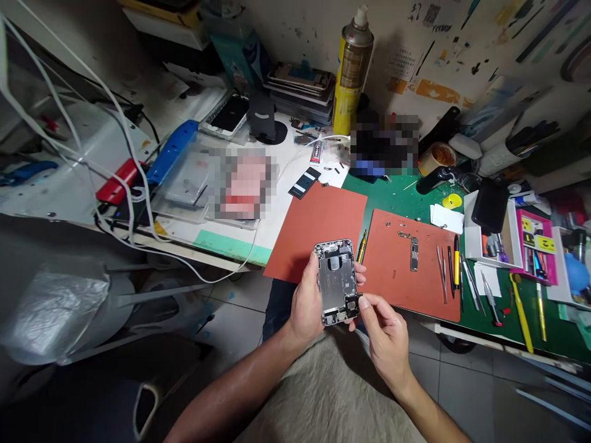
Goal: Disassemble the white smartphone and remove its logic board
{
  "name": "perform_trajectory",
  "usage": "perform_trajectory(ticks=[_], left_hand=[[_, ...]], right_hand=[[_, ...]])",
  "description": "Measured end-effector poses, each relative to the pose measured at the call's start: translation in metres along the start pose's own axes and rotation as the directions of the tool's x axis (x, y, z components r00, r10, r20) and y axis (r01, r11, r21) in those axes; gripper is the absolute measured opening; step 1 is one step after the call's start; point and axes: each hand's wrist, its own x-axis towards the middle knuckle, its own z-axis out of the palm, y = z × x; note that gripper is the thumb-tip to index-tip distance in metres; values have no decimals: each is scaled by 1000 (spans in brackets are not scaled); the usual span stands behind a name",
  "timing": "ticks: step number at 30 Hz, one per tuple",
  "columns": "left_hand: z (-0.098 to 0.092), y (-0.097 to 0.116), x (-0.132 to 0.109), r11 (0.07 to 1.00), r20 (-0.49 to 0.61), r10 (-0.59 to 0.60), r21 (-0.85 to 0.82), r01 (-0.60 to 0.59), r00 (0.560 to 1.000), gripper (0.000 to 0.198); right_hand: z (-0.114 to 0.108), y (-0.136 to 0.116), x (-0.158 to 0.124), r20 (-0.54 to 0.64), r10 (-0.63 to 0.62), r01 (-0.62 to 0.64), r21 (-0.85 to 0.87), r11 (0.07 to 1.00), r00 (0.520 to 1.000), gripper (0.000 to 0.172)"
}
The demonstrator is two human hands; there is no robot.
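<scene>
An opened phone housing [333, 286], its inner side facing up, is held over my lap in front of the table edge. My left hand [307, 301] is wrapped round its left side, with fingertips showing beyond the right edge. At the lower right corner, beside a small black part [351, 304], my right hand [383, 326] has thumb and finger pinched together. Whatever may be between those fingertips is too small to make out. A logic board [414, 253] lies on the right red-brown mat [392, 286], with several tiny parts near it.
A second red-brown mat [318, 215] overhangs the table edge. Tweezers [443, 274], screwdrivers and a yellow brush [521, 314] lie on the right. Behind stand a yellow spray can [349, 80] and stacked phone parts [302, 83]. White cables [132, 203] hang at left.
</scene>
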Motion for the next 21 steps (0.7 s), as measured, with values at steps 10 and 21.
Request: perform_trajectory(ticks=[10, 21], left_hand=[[2, -1, -1, 1000, 69, 2, -10, -2, 998, 76], [-5, -2, -1, 1000, 89, 15, 3, -15, 996, 79]], right_hand=[[-2, 0, -2, -7, -45, 44, -40, 998, 999, 31], [1, 6, -5, 61, -36, 32, 61, 998, 997, 25]])
